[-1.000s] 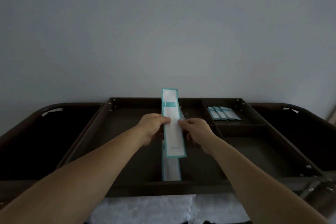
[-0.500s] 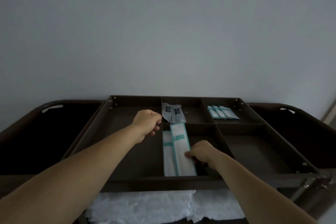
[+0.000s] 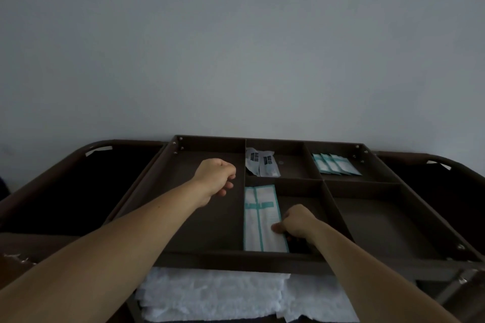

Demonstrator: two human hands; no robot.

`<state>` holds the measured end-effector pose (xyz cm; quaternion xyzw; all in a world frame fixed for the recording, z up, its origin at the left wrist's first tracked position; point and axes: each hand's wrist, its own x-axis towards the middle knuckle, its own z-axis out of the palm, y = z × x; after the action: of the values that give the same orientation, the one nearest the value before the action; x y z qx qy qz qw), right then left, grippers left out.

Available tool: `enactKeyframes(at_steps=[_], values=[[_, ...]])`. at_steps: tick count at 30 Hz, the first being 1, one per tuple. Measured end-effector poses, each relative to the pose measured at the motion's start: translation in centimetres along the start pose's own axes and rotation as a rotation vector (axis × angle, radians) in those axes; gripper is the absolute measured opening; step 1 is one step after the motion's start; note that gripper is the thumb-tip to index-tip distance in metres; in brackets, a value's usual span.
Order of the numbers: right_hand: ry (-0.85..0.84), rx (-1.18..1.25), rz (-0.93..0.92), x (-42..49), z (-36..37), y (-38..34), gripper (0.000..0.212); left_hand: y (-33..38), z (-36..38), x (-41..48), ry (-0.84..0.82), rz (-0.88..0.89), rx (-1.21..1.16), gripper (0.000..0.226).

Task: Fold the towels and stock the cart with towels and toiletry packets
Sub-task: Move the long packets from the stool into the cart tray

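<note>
Lowered since earlier: packet [image 3: 266, 214], now flat in lower-centre compartment [image 3: 301, 198], long axis running up-frame. Right hand [image 3: 298, 223] pinches its right edge, near end. Left hand [image 3: 215, 178], upper left, loosely curled, empty, farther off.

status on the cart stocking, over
Left hand loosely curled, holding nothing. Right hand pinching the edge of a long packet, flat in the middle bay. Nothing in the way.
</note>
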<state>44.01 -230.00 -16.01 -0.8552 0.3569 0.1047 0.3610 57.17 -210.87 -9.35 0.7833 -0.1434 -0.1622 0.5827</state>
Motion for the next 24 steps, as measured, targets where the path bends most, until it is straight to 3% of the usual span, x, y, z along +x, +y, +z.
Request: enactKeyframes(at_steps=[10, 14, 18, 21, 24], values=[[-0.02, -0.055, 0.029, 0.6, -0.4, 1.3, 0.039, 0.4, 0.5, -2.0, 0.06, -0.008, 0.063, 0.008], [-0.007, -0.09, 0.0, 0.6, -0.4, 0.2, 0.033, 0.8, 0.1, -3.6, 0.073, 0.088, 0.282, 0.003], [0.156, -0.203, -0.18, -0.5, -0.8, -2.9, 0.035, 0.6, -1.9, -5.2, 0.119, 0.155, 0.616, 0.029], [0.129, -0.238, -0.361, -2.6, 0.0, -6.5, 0.039, 0.2, -4.8, -6.8, 0.138, 0.146, 0.768, 0.043], [0.082, -0.357, -0.431, -5.4, 1.9, -10.1, 0.047, -1.0, -9.1, -8.5, 0.178, 0.119, 0.835, 0.048]])
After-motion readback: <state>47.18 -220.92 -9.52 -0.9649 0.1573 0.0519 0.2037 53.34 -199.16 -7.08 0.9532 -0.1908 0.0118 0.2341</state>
